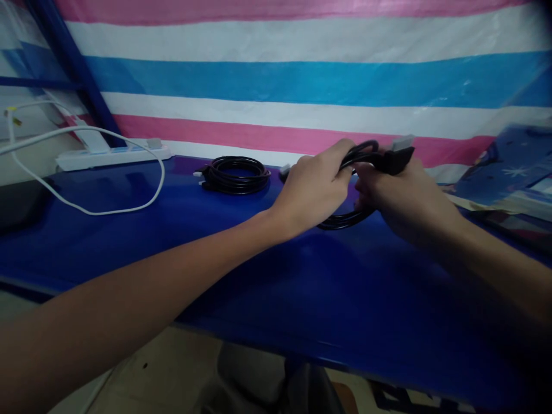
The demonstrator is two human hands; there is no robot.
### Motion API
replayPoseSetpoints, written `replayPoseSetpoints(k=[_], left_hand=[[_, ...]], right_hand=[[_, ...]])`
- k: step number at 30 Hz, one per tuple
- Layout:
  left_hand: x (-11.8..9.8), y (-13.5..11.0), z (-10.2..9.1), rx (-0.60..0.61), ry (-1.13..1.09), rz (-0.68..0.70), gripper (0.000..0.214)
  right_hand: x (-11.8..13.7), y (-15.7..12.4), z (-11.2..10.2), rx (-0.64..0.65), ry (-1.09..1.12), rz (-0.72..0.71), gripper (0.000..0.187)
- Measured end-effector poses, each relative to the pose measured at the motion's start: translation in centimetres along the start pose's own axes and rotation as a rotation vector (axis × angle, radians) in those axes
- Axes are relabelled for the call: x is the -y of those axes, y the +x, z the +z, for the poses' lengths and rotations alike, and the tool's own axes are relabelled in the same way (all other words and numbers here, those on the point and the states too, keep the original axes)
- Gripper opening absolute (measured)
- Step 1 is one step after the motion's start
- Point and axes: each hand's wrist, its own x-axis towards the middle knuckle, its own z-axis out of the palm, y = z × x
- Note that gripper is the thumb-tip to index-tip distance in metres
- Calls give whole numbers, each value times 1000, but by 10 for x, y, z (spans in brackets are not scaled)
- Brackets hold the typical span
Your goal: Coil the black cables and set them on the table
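Note:
Both of my hands grip a black cable [347,219] gathered in loops, just above the blue desk [259,270]. My left hand [313,187] is closed round the loops from the left, back of the hand toward me. On the right, my right hand [403,190] is closed on the same cable. A black connector [399,160] with a pale cap sticks up over its knuckles. Another pale-tipped end [284,169] shows beyond my left hand. To the left, a second black cable [237,175] lies neatly coiled on the desk, its two pale-tipped plugs pointing left.
A white power strip [114,156] stands at the back left with a white cord [161,178] curving over the desk. A black flat object [23,204] lies at the left edge. A striped sheet [302,80] hangs behind. A dark blue patterned item [509,161] stands right.

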Motion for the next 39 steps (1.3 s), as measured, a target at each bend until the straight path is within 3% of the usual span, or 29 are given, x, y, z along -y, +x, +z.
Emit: replayPoseSetpoints(k=[3, 7, 14, 18, 22, 27, 32, 39], left_hand=[[0, 0, -3, 29, 81, 58, 21], [-3, 2, -9, 13, 141, 128, 23], [-1, 8, -20, -3, 137, 222, 32], [10, 16, -28, -49, 79, 173, 30], [16, 21, -32, -135, 41, 128, 28], [14, 16, -20, -179, -30, 45, 25], [15, 9, -8, -153, -164, 64, 19], [22, 6, -7, -109, -114, 82, 23]], right_hand=[[0, -1, -2, -46, -345, 48, 25], [-9, 1, -4, -100, -576, -104, 28], [-16, 1, 3, -45, -122, -245, 19], [-16, -2, 5, -57, -180, -260, 11], [-11, -5, 7, -94, -250, -296, 17], [-4, -5, 7, -97, -70, -184, 1], [-3, -6, 5, -17, 291, -94, 5], [-6, -5, 5, 190, 365, 207, 18]])
